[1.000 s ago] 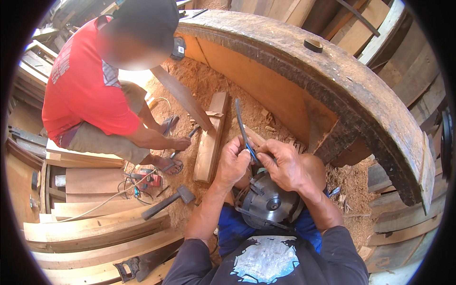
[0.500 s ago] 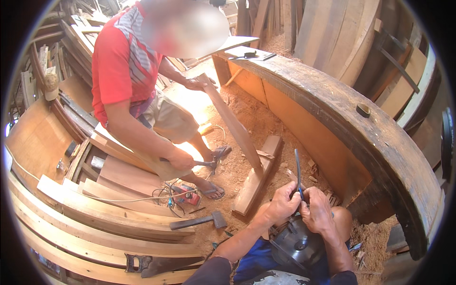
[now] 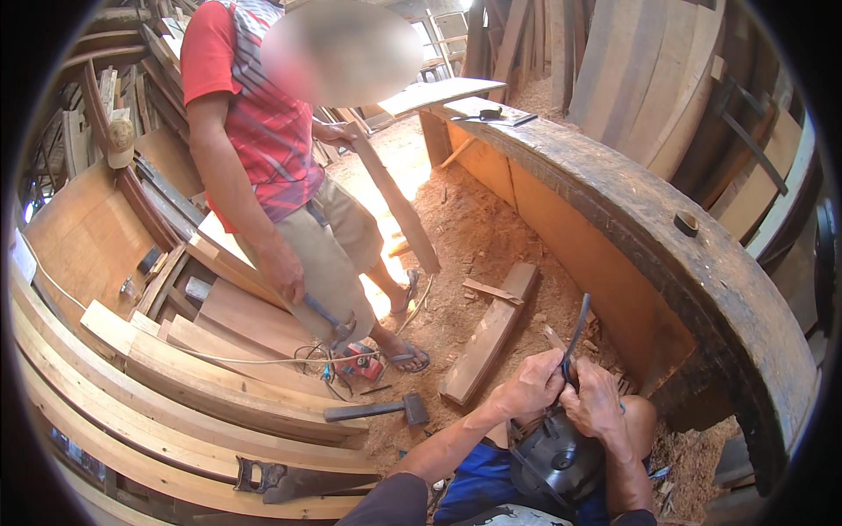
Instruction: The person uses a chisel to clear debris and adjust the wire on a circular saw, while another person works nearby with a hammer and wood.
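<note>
Over my lap, my left hand (image 3: 531,386) and my right hand (image 3: 595,399) are closed side by side on a thin dark strip (image 3: 579,324). Its upper end sticks up above my fingers and leans right; the lower part is hidden by my hands. Fingertips of both hands pinch it close together. Below them, a round black machine part (image 3: 548,460) with a raised centre rests on my lap, over blue shorts. A wooden beam (image 3: 489,342) lies on the sawdust just beyond my left hand, with a thin wood offcut (image 3: 493,291) across it.
At the left a person in a red shirt (image 3: 272,131) holds a hammer (image 3: 338,326) and a board (image 3: 395,197). A mallet (image 3: 377,410), handsaw (image 3: 303,482) and red power tool (image 3: 361,359) lie near stacked planks (image 3: 237,386). A long workbench (image 3: 614,167) curves along the right.
The other person has straightened and lifted the board off the beam, hammer lowered at their side. The strip in my hands now tilts further right. My view has shifted slightly.
</note>
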A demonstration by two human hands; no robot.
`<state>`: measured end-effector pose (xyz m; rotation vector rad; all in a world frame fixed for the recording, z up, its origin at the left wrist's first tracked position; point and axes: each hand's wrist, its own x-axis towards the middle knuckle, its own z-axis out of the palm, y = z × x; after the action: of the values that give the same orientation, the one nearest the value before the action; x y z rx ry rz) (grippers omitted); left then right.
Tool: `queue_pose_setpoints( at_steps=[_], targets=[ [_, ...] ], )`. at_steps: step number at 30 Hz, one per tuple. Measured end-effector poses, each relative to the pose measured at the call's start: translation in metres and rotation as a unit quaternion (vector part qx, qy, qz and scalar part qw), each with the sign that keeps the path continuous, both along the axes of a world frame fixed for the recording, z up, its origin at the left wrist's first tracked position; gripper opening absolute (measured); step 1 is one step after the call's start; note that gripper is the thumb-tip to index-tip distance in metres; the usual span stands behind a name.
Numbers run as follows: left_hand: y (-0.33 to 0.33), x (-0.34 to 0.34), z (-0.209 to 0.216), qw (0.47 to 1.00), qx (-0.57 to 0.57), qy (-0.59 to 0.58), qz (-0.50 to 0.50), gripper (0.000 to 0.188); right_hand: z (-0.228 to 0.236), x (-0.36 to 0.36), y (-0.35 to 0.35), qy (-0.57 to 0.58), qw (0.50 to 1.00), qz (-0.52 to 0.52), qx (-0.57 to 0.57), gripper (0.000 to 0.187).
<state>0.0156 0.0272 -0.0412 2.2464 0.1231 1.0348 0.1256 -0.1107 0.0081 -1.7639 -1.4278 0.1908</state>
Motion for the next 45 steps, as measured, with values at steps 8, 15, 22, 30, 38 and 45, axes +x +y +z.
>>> queue_pose_setpoints(
  at_steps=[8, 15, 22, 30, 38, 45],
  targets=[
    [0.002, -0.005, 0.004, 0.998, 0.005, 0.056, 0.008, 0.009, -0.006, 0.001, -0.002, 0.049, 0.998, -0.001, -0.036, 0.015],
    [-0.003, -0.003, 0.036, 0.987, 0.11, 0.053, 0.1, 0.014, -0.001, 0.004, -0.002, 0.082, 0.995, 0.042, 0.047, 0.013],
    [-0.009, 0.012, 0.018, 0.999, -0.027, 0.028, 0.015, 0.011, -0.009, 0.025, -0.005, 0.147, 0.987, -0.064, -0.001, 0.021],
    [-0.001, 0.009, -0.003, 0.912, -0.388, 0.113, -0.073, 0.009, -0.013, 0.045, 0.003, 0.06, 0.987, 0.084, 0.12, 0.021],
    [-0.016, 0.009, 0.008, 0.888, -0.434, 0.098, -0.112, 0.012, -0.017, 0.046, 0.006, -0.018, 0.989, 0.025, 0.142, 0.01],
    [-0.018, 0.015, 0.024, 0.975, -0.179, 0.129, -0.014, 0.009, -0.018, 0.04, 0.0, -0.101, 0.988, -0.023, 0.112, 0.01]
  ],
)
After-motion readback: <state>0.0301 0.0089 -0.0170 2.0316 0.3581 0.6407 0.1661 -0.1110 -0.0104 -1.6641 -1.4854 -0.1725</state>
